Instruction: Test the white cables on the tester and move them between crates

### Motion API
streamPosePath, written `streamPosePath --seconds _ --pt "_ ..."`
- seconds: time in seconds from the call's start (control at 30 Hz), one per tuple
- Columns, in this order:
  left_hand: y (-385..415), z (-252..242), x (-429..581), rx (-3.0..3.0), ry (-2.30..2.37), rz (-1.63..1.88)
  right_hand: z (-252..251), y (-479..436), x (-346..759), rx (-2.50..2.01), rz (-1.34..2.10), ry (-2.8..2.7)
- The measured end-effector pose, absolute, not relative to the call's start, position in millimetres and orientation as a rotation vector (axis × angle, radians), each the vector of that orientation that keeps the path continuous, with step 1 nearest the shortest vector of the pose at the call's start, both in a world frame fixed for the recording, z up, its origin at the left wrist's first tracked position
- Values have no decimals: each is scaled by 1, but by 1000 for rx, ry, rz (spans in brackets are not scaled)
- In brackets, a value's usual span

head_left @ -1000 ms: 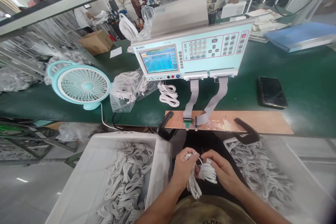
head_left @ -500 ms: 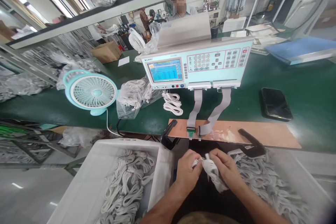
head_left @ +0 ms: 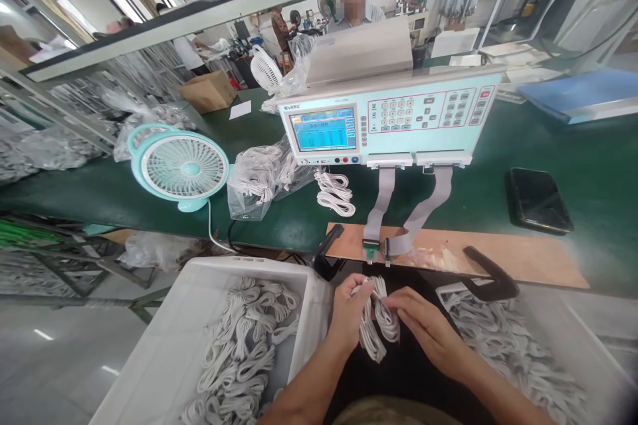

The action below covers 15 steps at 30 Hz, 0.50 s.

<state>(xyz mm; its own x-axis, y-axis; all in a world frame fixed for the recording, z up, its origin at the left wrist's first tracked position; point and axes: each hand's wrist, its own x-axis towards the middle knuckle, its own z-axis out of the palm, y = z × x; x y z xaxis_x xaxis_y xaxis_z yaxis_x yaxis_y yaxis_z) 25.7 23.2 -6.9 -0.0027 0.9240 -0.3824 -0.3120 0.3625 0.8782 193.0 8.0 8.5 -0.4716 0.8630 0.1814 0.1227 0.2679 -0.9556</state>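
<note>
My left hand (head_left: 349,309) and my right hand (head_left: 423,324) together hold a coiled white cable (head_left: 376,325) over my lap, just below the wooden board (head_left: 498,257). The left hand pinches one cable end near the top. The right hand's fingers press on the coil from the right. Just above my hands, small connectors (head_left: 376,249) sit at the board's near edge, joined by two grey ribbon cables (head_left: 381,202) to the pale blue tester (head_left: 389,123) with a lit screen.
A white bin (head_left: 199,319) of coiled cables is at my left, another (head_left: 548,339) at my right. On the green bench stand a teal fan (head_left: 180,166), a bag of cables (head_left: 259,179), loose coils (head_left: 335,192) and a black phone (head_left: 538,200). A person sits behind the tester.
The view has shifted a little. My hands have turned the cable coil so it hangs lower between them, and the left hand has risen slightly toward the board.
</note>
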Motion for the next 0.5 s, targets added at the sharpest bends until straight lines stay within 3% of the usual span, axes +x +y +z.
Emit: streamPosePath --seconds 0.27,0.5 --pt "25 -11 30 384 964 867 25 16 204 -799 1119 -2361" --pt "29 -20 30 329 958 802 27 18 205 -717 981 -2471"
